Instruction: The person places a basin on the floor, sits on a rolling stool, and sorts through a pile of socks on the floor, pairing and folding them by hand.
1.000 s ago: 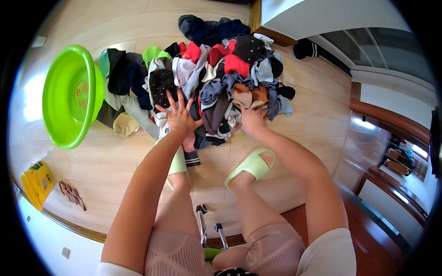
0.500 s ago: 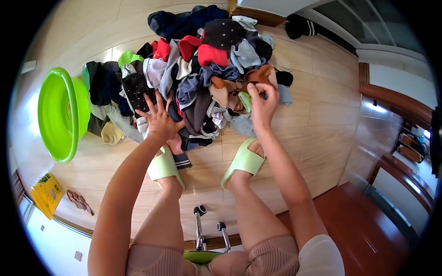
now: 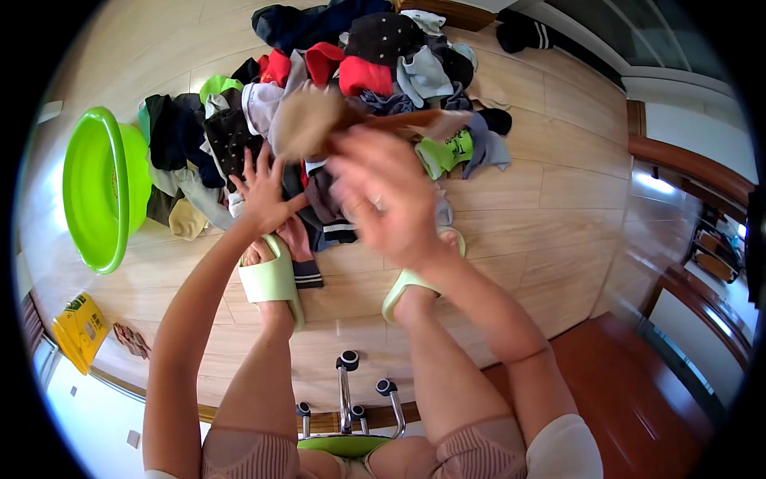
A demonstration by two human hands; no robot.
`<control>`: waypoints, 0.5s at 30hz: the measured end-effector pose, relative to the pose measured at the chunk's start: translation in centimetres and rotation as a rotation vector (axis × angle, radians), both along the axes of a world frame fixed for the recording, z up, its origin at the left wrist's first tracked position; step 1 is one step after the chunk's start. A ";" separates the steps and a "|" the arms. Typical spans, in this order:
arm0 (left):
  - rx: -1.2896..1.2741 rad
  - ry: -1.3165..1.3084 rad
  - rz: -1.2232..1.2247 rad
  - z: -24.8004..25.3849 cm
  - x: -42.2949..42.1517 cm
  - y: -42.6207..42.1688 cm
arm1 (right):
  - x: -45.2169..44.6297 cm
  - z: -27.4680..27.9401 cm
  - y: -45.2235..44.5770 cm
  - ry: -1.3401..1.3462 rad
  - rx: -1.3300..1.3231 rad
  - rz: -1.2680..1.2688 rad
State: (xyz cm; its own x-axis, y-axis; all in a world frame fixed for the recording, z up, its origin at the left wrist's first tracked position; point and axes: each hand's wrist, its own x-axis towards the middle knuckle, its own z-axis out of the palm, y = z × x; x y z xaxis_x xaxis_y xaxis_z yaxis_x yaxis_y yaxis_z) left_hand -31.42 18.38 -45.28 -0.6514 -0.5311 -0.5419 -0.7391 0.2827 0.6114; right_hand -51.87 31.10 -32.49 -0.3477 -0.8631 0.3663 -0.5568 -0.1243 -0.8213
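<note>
A heap of mixed socks [image 3: 419, 80] lies on the floor in front of me. My left hand [image 3: 263, 195] rests on its near left part, fingers spread, beside a black dotted sock [image 3: 231, 144]. Above the middle of the heap my right hand [image 3: 383, 195] is smeared by motion. At its fingers is a brown and tan sock [image 3: 307, 124], also blurred, its brown part stretching to the right. A bright green sock [image 3: 447, 152] with dark print lies at the heap's right side, near a grey one [image 3: 488, 148].
A green basin [image 3: 96, 191] stands left of the heap. My feet wear pale green slippers [image 3: 274, 275] close to its near edge. Chair casters [image 3: 347, 361] are below me. A yellow package [image 3: 80, 331] and brown sandals [image 3: 130, 339] lie at the lower left.
My right hand has swung left from the heap's right side, bringing the brown and tan sock along. The bright green sock now shows more fully. My left hand stays spread on the heap.
</note>
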 end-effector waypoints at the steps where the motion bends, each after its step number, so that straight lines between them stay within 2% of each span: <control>1: 0.152 0.222 0.076 -1.5 1.5 -1.1 | 1.3 0.5 -0.3 0.066 0.039 0.080; 3: 0.192 0.393 0.410 -2.1 3.9 -1.7 | 2.9 -1.6 0.6 -0.059 0.120 0.198; 5: 0.325 0.434 0.670 -0.1 4.9 -2.7 | 3.0 -3.8 1.7 -0.034 0.207 0.173; 8: 0.528 0.610 0.951 -0.6 6.4 -3.9 | 1.0 -5.7 2.8 -0.022 0.294 0.096; 11: 0.482 0.700 1.015 2.1 4.6 -3.8 | -1.5 -5.8 2.0 -0.115 0.347 -0.019; 13: 0.535 0.704 0.994 3.1 3.8 -4.3 | -3.0 -6.1 0.6 -0.006 0.272 -0.042; 15: 0.549 0.666 1.021 4.2 2.2 -4.4 | -3.0 -5.5 -1.1 -0.143 0.252 -0.089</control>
State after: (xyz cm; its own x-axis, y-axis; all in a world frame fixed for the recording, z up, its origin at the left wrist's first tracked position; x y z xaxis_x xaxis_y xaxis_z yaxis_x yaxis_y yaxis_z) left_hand -29.20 14.03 -41.11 -0.3178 -0.7526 -0.5767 0.0111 -0.6111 0.7915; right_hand -54.84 29.97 -38.03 -0.4588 -0.8844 0.0859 -0.4325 0.1378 -0.8911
